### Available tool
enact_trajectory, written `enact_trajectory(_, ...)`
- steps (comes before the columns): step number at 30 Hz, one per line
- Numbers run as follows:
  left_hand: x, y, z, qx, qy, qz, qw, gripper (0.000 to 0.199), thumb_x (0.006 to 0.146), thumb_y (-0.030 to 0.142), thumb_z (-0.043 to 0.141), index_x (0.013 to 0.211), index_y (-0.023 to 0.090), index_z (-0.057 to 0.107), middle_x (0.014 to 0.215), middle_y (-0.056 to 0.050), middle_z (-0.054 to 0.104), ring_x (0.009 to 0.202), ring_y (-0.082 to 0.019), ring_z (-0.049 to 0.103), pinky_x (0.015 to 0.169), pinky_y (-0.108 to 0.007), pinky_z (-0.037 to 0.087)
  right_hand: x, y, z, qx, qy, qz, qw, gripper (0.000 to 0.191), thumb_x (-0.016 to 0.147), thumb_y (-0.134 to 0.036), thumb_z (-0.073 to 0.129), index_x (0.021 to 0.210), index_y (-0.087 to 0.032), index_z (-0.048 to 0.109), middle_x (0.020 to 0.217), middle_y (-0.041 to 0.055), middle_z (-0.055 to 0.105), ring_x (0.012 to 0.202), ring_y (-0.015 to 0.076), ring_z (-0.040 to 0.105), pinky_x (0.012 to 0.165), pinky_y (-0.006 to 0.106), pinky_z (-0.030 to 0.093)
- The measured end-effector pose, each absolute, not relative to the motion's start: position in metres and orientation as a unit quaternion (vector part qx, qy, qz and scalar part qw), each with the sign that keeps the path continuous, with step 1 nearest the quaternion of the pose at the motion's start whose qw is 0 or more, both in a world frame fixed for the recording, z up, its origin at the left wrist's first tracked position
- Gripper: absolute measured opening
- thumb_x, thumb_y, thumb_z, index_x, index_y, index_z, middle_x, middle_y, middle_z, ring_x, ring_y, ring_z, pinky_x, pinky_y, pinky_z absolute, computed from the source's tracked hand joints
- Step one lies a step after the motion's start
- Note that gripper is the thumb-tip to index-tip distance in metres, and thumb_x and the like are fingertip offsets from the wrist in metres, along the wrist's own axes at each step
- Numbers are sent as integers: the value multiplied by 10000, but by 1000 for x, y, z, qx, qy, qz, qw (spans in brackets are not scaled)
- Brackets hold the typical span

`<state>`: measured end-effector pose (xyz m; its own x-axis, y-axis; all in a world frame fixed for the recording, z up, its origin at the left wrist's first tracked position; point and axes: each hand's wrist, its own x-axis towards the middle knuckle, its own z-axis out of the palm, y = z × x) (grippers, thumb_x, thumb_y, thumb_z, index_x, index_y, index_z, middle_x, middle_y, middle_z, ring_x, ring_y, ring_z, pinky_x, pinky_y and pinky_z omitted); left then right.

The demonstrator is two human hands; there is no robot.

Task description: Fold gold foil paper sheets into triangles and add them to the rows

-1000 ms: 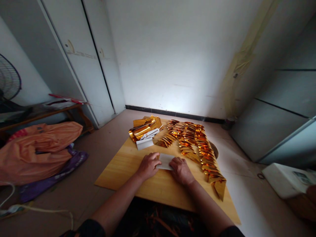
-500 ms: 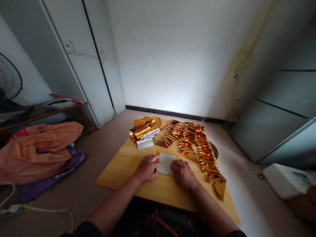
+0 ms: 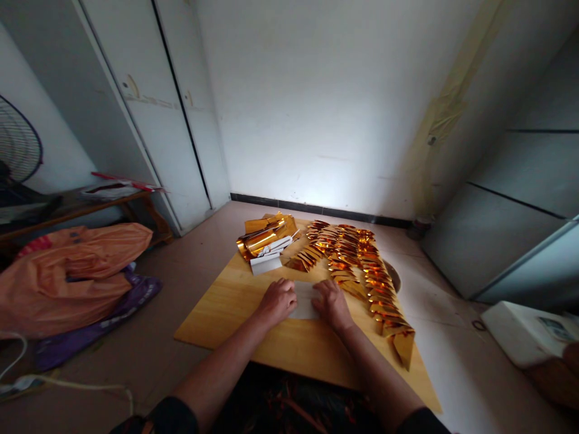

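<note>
A small sheet of white paper (image 3: 303, 306) lies on the wooden board (image 3: 217, 313) in front of me. At its left edge, my left hand (image 3: 279, 300) is closed with curled fingers gripping the paper. My right hand (image 3: 333, 303) has its bent fingers closed on the right side of the sheet, near the top corner. Just beyond my left hand is another piece of white paper (image 3: 266, 264) with a crease along it. The fingertips of both hands are partly hidden.
Rows of folded gold foil papers (image 3: 380, 289) cover the board's right side. Gold foil sheets (image 3: 262, 240) and white strips (image 3: 278, 244) are at the back left. An orange cloth (image 3: 76, 283) lies on the left; a white box (image 3: 520, 331) stands on the right.
My left hand has shifted slightly right and up, its fingers more curled at the paper's edge. My right hand has moved up a little along the paper's right side.
</note>
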<state>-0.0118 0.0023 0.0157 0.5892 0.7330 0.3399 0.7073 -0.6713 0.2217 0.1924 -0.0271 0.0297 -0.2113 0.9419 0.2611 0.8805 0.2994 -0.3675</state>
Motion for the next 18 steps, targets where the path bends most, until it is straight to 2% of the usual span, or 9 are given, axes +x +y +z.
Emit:
enact_trajectory(2,-12,4,14,888,404,215,37,104,791,205,644,698,195,689,953,-38,600,939,-184,508,803,-314,395,189,-21,28,-602,-760,65,237,452,744,-179,584,1195,-209,580,1209,87,588,1099,249,493,909,360,394)
enact_trajectory(5,-13,3,14,888,403,217,43,104,788,207,649,691,194,681,957,-35,595,939,-182,505,798,-312,387,183,-14,32,-618,-753,85,209,567,720,-152,570,1280,-224,523,1302,78,551,1169,256,458,932,363,386)
enact_trajectory(9,-14,2,17,887,406,211,51,101,791,206,648,696,195,679,897,-29,596,915,-179,507,776,-306,379,176,-10,38,-637,-748,102,160,567,704,-103,534,1260,-212,541,1190,80,608,1120,242,487,900,349,388)
enact_trajectory(13,-12,2,19,886,411,206,63,78,795,199,645,726,197,682,863,-25,604,896,-176,518,776,-304,381,174,-9,37,-635,-750,102,154,487,714,-80,489,1167,-221,600,1101,67,634,1063,219,513,882,329,378)
enact_trajectory(18,-12,1,22,886,413,198,74,67,798,198,638,748,194,683,847,-26,616,877,-173,534,765,-299,386,173,-9,39,-655,-737,85,142,586,699,-137,541,1278,-225,525,1316,92,523,1180,249,449,921,352,367)
